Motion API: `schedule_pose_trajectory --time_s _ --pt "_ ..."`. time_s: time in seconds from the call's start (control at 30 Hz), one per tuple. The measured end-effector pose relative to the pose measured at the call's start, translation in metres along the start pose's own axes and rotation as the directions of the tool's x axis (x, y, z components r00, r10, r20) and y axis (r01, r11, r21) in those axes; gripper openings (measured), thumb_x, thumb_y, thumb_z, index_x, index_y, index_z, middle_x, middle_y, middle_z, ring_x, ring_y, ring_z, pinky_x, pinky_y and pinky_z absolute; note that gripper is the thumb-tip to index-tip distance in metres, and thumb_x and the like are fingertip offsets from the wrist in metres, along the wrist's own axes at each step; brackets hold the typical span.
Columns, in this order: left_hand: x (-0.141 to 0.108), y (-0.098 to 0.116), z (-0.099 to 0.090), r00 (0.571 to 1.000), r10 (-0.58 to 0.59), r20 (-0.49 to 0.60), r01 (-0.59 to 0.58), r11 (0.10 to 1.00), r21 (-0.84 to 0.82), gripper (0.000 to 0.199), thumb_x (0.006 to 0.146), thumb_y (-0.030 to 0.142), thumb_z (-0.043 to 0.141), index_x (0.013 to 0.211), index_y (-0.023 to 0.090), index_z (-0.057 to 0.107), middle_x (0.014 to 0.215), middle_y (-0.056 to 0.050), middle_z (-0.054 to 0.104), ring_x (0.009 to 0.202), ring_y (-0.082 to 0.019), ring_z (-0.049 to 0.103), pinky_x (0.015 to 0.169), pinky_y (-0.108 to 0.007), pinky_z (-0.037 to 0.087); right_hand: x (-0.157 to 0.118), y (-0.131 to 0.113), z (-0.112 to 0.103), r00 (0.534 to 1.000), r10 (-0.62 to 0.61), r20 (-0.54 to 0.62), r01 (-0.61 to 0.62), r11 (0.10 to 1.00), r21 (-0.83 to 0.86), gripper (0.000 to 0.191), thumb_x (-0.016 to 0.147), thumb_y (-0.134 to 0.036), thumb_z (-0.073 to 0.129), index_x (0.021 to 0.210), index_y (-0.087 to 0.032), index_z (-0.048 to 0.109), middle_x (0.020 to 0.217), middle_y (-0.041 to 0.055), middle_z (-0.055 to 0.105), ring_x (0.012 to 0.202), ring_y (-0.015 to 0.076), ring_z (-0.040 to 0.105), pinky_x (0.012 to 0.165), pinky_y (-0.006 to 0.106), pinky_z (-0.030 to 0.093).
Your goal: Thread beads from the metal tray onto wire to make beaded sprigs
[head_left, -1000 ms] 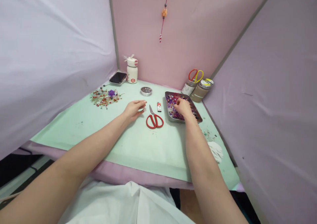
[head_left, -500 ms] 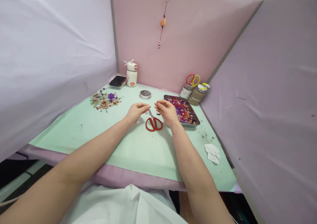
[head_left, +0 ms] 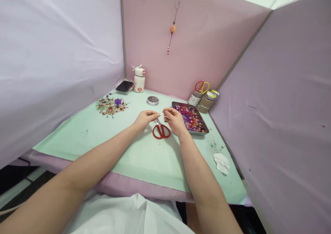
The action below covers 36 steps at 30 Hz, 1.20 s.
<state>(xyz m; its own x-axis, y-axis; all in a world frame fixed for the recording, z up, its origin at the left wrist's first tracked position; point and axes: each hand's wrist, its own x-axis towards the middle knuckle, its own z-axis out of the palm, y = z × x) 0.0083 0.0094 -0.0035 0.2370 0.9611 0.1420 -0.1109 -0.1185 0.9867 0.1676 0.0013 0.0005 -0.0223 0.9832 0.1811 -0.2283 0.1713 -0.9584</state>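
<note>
My left hand [head_left: 145,119] is closed in a pinch just above and left of the blades of the red-handled scissors [head_left: 161,131], which lie on the green table cover. Facing it across a small gap, my right hand [head_left: 174,120] also pinches with thumb and forefinger. Whatever sits between the fingertips of either hand is too small to make out. Right beside my right hand stands a dark metal tray [head_left: 199,133] full of purple, red and orange beads [head_left: 190,118].
A pile of beaded strands [head_left: 110,106] lies left. Behind are a phone [head_left: 124,86], a white bottle [head_left: 139,80], a round tin [head_left: 152,100] and jars [head_left: 207,101], one holding scissors. A crumpled white cloth [head_left: 221,163] lies right. A beaded string [head_left: 172,29] hangs from a hook.
The view has tilted slightly, so everything sits a little lower. My hands stay pinched, and their fingertips have come a little closer together.
</note>
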Motion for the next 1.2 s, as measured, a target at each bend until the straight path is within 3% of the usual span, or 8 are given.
schedule_pose_trajectory --time_s 1.2 --pt "-0.0046 0.0035 0.0033 1.000 -0.017 0.000 0.017 1.000 0.006 0.030 0.059 0.042 0.075 0.068 0.014 0.068 0.063 -0.002 0.062 0.061 -0.012 0.051 0.065 -0.028 0.041 0.0009 0.0070 -0.0017 0.999 0.000 0.053 -0.002 0.999 0.039 0.020 0.064 -0.032 0.074 0.080 -0.022 0.068 0.079 -0.0011 0.063 0.065 0.0094 0.050 0.061 0.024 0.041"
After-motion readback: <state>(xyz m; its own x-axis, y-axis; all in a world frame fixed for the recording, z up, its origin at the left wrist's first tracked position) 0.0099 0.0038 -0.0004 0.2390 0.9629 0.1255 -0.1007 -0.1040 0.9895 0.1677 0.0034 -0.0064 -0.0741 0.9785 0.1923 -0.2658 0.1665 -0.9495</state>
